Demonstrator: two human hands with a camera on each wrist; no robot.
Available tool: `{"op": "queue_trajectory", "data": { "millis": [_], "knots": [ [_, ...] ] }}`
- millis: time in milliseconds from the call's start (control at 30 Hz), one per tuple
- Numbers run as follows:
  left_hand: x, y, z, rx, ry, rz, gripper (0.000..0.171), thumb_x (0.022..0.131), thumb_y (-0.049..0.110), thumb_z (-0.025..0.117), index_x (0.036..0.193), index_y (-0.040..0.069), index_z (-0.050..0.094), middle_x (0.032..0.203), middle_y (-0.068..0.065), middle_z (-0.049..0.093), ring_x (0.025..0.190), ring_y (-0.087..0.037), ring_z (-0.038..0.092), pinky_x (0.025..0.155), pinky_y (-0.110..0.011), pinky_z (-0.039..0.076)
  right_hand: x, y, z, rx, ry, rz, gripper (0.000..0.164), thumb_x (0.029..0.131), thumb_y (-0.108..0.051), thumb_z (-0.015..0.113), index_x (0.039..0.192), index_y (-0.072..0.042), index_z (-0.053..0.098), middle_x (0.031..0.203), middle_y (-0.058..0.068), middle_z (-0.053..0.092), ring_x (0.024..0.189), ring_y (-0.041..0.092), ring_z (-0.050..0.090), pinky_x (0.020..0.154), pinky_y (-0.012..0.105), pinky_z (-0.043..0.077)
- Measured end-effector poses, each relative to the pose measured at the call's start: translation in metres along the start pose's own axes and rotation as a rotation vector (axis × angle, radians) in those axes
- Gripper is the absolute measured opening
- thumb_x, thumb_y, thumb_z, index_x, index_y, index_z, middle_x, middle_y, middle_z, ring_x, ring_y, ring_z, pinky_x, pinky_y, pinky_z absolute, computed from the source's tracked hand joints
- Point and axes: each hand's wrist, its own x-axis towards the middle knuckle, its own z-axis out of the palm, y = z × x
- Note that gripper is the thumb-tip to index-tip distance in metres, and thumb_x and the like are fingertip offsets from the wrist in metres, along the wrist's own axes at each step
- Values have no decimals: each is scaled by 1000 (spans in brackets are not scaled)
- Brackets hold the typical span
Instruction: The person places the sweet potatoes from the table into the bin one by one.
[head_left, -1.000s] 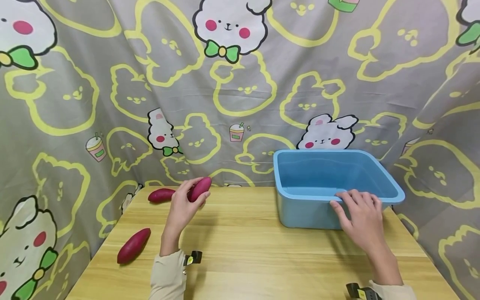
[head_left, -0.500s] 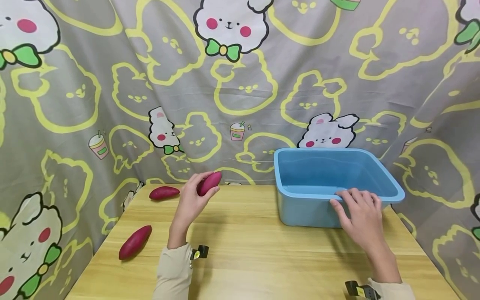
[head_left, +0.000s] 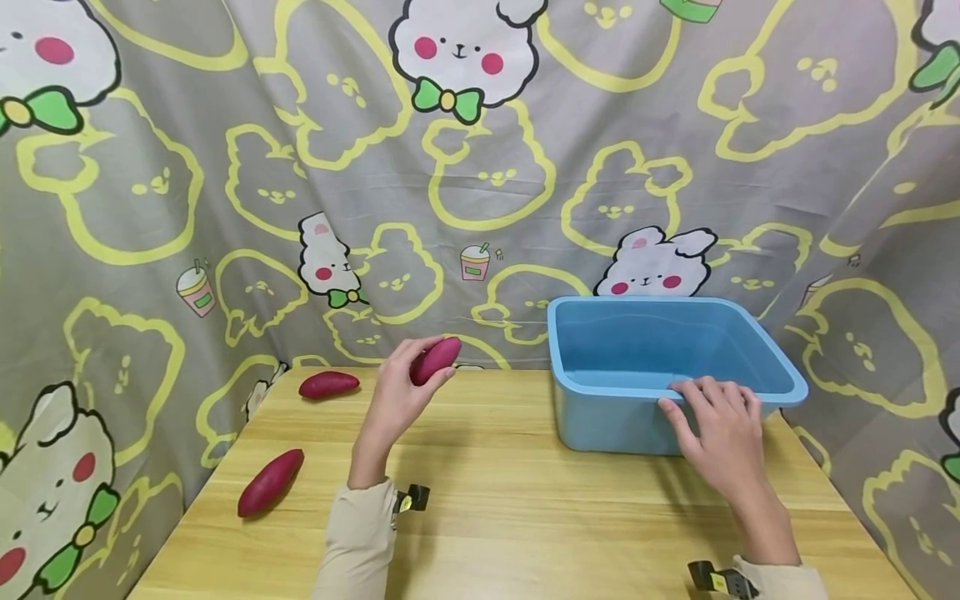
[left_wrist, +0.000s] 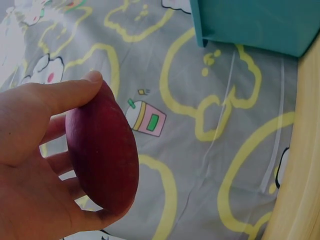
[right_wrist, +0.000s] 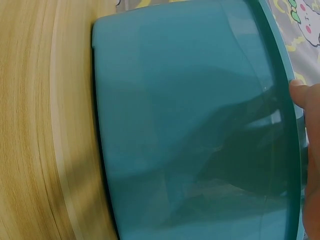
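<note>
My left hand (head_left: 399,390) grips a purple sweet potato (head_left: 438,360) above the table, left of the blue plastic tub (head_left: 618,423). In the left wrist view, thumb and fingers wrap the two ends of that sweet potato (left_wrist: 104,150), with its long side showing. My right hand (head_left: 720,437) holds the tub's near rim, its fingers hooked over the edge and the thumb on the outer side. The right wrist view shows the tub's outer wall (right_wrist: 175,110) with the thumb (right_wrist: 298,93) at its rim. Inside, the visible floor of the tub is bare.
Two more sweet potatoes lie on the left of the wooden table (head_left: 495,517): one near the back edge (head_left: 328,384), another closer to me (head_left: 271,483). A grey patterned curtain (head_left: 510,192) hangs behind the table and along both sides.
My left hand has carried the sweet potato rightward and slightly up, away from the one at the back left, which now shows fully. The right hand has stayed on the tub's rim.
</note>
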Motion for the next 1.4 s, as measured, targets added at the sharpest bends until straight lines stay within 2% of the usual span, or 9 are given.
{"op": "queue_trajectory", "data": {
  "millis": [200, 467, 700, 1400],
  "knots": [
    [3, 5, 2, 6, -14, 1, 45, 89, 22, 83, 131, 16, 69, 117, -8, 66, 97, -26, 62, 77, -42, 53, -1, 0, 0, 3, 6, -3, 29, 97, -34, 68, 111, -8, 70, 103, 15, 65, 102, 43, 51, 99, 68, 26],
    [9, 11, 9, -6, -26, 39, 46, 88, 20, 84, 130, 16, 69, 114, -6, 66, 95, -24, 61, 76, -41, 52, 0, 0, -2, 3, 12, -7, 30, 97, -34, 68, 111, -8, 69, 103, 16, 65, 102, 43, 51, 100, 68, 26],
    [12, 19, 14, -14, -39, 87, 46, 89, 24, 83, 131, 15, 69, 115, -7, 67, 95, -23, 62, 75, -40, 53, -1, -1, -2, 1, 6, -2, 30, 97, -34, 68, 111, -7, 69, 103, 16, 65, 102, 43, 51, 100, 68, 26],
    [24, 36, 27, -18, -70, 159, 45, 90, 24, 82, 132, 15, 70, 119, -6, 67, 99, -23, 64, 79, -40, 55, -2, -2, 0, 15, -4, 9, 29, 96, -32, 69, 112, -7, 69, 104, 16, 64, 103, 43, 50, 101, 68, 25]
  ]
}}
